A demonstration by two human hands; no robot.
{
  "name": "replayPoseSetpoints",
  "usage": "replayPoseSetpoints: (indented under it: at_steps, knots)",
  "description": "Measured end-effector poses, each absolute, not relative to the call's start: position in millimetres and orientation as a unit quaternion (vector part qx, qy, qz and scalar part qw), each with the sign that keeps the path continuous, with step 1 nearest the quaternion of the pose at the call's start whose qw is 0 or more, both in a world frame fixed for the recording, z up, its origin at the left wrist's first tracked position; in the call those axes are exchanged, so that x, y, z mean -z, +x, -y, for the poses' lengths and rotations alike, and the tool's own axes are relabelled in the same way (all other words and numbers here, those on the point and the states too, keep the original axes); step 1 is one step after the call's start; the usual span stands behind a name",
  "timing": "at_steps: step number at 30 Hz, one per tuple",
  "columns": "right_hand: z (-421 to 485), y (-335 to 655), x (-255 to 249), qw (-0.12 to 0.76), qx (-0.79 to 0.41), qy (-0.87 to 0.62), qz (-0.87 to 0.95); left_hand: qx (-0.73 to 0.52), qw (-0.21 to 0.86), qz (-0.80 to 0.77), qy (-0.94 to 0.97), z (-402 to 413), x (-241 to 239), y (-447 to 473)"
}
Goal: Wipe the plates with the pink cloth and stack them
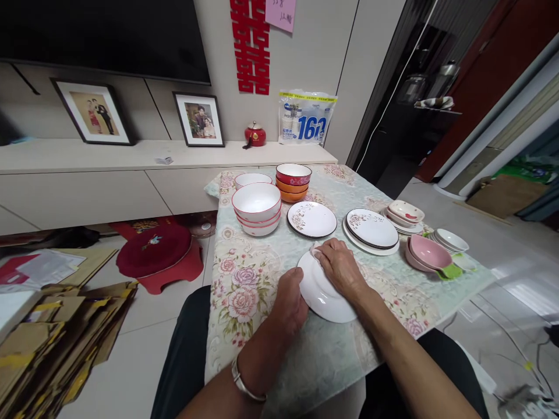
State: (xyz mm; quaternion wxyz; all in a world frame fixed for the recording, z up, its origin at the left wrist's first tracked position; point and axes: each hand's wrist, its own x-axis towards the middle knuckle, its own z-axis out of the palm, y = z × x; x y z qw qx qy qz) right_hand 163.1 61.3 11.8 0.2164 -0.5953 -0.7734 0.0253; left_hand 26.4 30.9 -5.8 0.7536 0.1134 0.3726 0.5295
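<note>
A plain white plate (321, 298) is tilted in front of me over the near part of the table, and its underside seems to face up. My left hand (289, 299) grips its left rim, thumb on top. My right hand (340, 265) presses a crumpled white wipe (315, 249) against the far edge; cloth or paper, I cannot tell. Just beyond lies a white plate with a dark rim and floral print (311, 219). To its right, similar floral plates (372, 227) are stacked on a white plate.
Red-rimmed white bowls (257, 203) and a stack of red and orange bowls (292, 181) stand at the table's back left. On the right are pink bowls (430, 253), small white bowls (452, 240) and heart-patterned dishes (406, 212). A red stool (155, 250) and flattened cardboard (65, 337) lie left.
</note>
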Motion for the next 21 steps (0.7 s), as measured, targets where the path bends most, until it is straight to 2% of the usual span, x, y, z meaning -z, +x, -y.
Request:
replayPoseSetpoints:
  at_steps: [7, 12, 21]
  knots:
    - [-42, 208, 2, 0.191, 0.056, -0.656, 0.728, -0.525, 0.748, -0.394, 0.1, -29, 2, 26]
    - [-45, 205, -1, 0.143, 0.09, -0.672, 0.721, -0.523, 0.748, -0.396, 0.101, -28, 1, 26]
    - [-65, 157, -13, 0.174, 0.023, -0.591, 0.788, -0.52, 0.767, -0.367, 0.079, -34, 1, 29]
